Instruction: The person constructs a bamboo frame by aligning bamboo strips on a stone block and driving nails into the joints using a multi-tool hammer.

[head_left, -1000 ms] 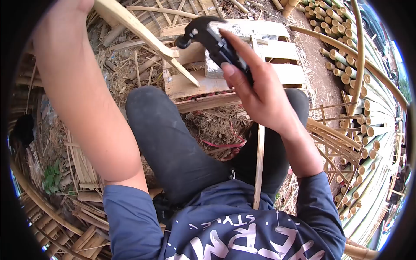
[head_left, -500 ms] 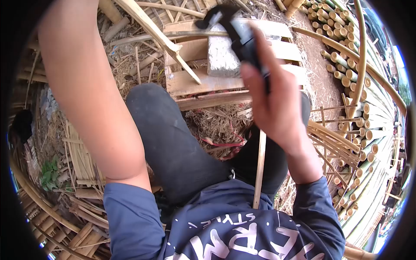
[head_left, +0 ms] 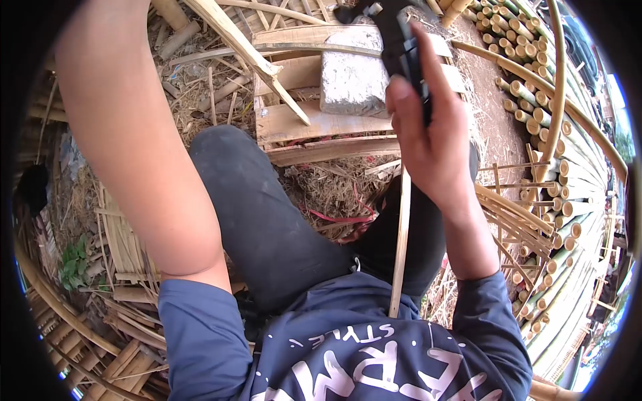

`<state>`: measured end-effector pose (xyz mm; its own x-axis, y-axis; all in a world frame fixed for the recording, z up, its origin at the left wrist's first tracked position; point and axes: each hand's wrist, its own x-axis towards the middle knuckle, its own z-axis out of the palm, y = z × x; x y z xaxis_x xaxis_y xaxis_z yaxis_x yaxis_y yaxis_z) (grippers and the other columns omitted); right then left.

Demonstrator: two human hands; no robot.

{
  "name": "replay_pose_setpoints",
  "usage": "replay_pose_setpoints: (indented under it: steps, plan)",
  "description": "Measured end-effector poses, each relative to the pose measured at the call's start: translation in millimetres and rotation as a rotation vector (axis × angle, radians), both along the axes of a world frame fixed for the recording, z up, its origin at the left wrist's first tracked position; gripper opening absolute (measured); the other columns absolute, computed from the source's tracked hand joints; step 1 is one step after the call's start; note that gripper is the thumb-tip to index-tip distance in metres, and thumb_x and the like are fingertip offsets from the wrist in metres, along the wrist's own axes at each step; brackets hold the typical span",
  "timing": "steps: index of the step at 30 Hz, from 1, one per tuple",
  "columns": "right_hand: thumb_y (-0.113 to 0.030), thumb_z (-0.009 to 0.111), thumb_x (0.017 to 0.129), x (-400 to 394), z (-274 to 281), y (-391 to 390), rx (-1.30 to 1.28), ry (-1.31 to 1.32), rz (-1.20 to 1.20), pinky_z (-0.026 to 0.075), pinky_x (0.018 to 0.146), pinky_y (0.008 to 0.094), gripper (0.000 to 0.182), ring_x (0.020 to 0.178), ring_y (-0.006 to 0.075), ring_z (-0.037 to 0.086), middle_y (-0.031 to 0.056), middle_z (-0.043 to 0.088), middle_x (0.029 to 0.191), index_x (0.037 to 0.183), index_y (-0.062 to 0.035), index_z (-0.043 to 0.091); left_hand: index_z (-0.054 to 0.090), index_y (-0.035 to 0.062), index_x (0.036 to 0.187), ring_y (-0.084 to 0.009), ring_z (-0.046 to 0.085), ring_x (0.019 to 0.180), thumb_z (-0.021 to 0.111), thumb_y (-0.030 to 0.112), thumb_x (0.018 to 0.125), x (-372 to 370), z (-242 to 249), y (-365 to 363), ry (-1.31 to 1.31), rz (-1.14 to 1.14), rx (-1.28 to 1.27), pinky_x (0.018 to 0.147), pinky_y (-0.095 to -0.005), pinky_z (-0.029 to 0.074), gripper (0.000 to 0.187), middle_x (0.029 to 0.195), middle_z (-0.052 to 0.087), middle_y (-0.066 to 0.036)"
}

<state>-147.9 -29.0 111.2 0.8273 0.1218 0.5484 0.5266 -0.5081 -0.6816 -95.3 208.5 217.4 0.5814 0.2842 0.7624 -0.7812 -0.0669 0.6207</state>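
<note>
My right hand (head_left: 435,134) is closed around the handle of a black hammer (head_left: 403,57). The hammer's head is near the top edge and partly blurred. Just left of and beneath the hammer lies a rough grey block (head_left: 353,81) on a low wooden slatted bench (head_left: 294,123). A thin bamboo strip (head_left: 401,247) runs from my shirt up to below my right wrist; its far end is hidden. My left arm reaches up past the top left edge, so my left hand is out of sight. A split bamboo piece (head_left: 251,53) slants beside that arm onto the bench.
Stacked cut bamboo poles (head_left: 568,200) fill the right side. A curved bamboo pole (head_left: 518,73) arches in front of them. Bamboo offcuts (head_left: 134,321) and shavings litter the ground at left and between my knees. Thin split strips (head_left: 515,214) lie by my right forearm.
My right hand and the hammer have moved up and to the right, showing more of the grey block. My left arm has shifted only slightly.
</note>
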Motion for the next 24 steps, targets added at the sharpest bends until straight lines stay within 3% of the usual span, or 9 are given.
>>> replay_pose_setpoints:
  steps: [3,4,6,13,14,16,18,22,24]
  plan:
    - [-0.025,0.044,0.108,6,-2,16,0.42,-0.072,0.07,0.034,0.043,0.0188,0.058,0.049,0.003,0.041,0.0042,0.056,0.077,0.156,-0.0025,0.022,0.036,-0.0021,0.097,-0.0275,0.038,0.08,0.031,0.041,0.101,5,3,1,-0.007,0.003,0.001,0.068,-0.0375,0.035,0.043,0.088,0.04,-0.017]
    - [-0.022,0.048,0.106,7,-16,20,0.466,-0.136,0.052,0.043,0.048,0.0232,0.058,0.053,0.0079,0.05,0.0087,0.06,0.083,0.155,-0.0012,0.024,0.036,-0.0025,0.098,-0.0279,0.038,0.08,0.032,0.041,0.101,6,4,1,-0.011,0.004,-0.003,0.068,-0.0379,0.035,0.043,0.088,0.04,-0.017]
    - [-0.016,0.051,0.104,2,-22,17,-0.323,0.01,0.022,0.05,0.058,0.0287,0.058,0.063,0.0144,0.06,0.012,0.062,0.083,0.154,0.0003,0.028,0.037,-0.0033,0.099,-0.0286,0.039,0.082,0.032,0.04,0.101,7,4,0,-0.011,0.003,-0.002,0.07,-0.0387,0.036,0.043,0.09,0.041,-0.018]
    - [-0.018,0.05,0.105,2,-1,13,0.258,-0.003,-0.02,0.044,0.055,0.0227,0.056,0.07,0.005,0.055,0.0037,0.059,0.079,0.155,-0.0048,0.029,0.038,-0.0061,0.104,-0.0313,0.043,0.088,0.034,0.037,0.1,13,8,0,-0.013,0.017,0.005,0.075,-0.0413,0.039,0.044,0.096,0.043,-0.021]
    - [-0.017,0.051,0.104,3,-9,19,0.326,-0.051,-0.007,0.045,0.054,0.0261,0.056,0.069,0.0079,0.056,0.0057,0.059,0.078,0.154,-0.0055,0.029,0.038,-0.0065,0.104,-0.0317,0.043,0.089,0.035,0.037,0.1,13,9,-1,-0.015,0.013,0.004,0.076,-0.0417,0.039,0.044,0.096,0.044,-0.021]
    - [-0.006,0.054,0.098,-3,-2,17,-0.473,0.17,0.096,0.05,0.063,0.0415,0.059,0.071,0.0408,0.063,0.027,0.063,0.084,0.152,-0.0037,0.031,0.039,-0.0073,0.106,-0.0325,0.044,0.091,0.035,0.036,0.1,14,11,0,-0.021,0.021,0.005,0.077,-0.0424,0.04,0.044,0.098,0.044,-0.022]
    - [-0.004,0.054,0.097,-4,-2,8,-0.512,0.448,0.163,0.05,0.066,0.0395,0.056,0.073,0.0463,0.063,0.0294,0.064,0.084,0.149,-0.0021,0.036,0.039,-0.0081,0.107,-0.0332,0.045,0.092,0.036,0.035,0.1,17,13,-1,-0.027,0.022,0.001,0.078,-0.0432,0.041,0.044,0.1,0.045,-0.023]
    - [-0.005,0.056,0.097,-5,-14,-6,-0.193,0.214,0.062,0.049,0.064,0.0355,0.053,0.063,0.0401,0.061,0.0281,0.06,0.075,0.147,-0.0005,0.04,0.04,-0.0097,0.11,-0.0348,0.047,0.096,0.037,0.034,0.1,15,9,1,-0.013,0.021,0.002,0.081,-0.0447,0.043,0.045,0.103,0.046,-0.025]
    - [-0.003,0.058,0.094,0,-4,-10,-0.186,0.181,0.055,0.051,0.067,0.0474,0.055,0.076,0.0485,0.065,0.0304,0.065,0.079,0.145,0.0035,0.037,0.04,-0.0105,0.111,-0.0355,0.048,0.097,0.038,0.033,0.099,17,9,-1,-0.016,0.022,0.01,0.083,-0.0454,0.044,0.045,0.105,0.047,-0.026]
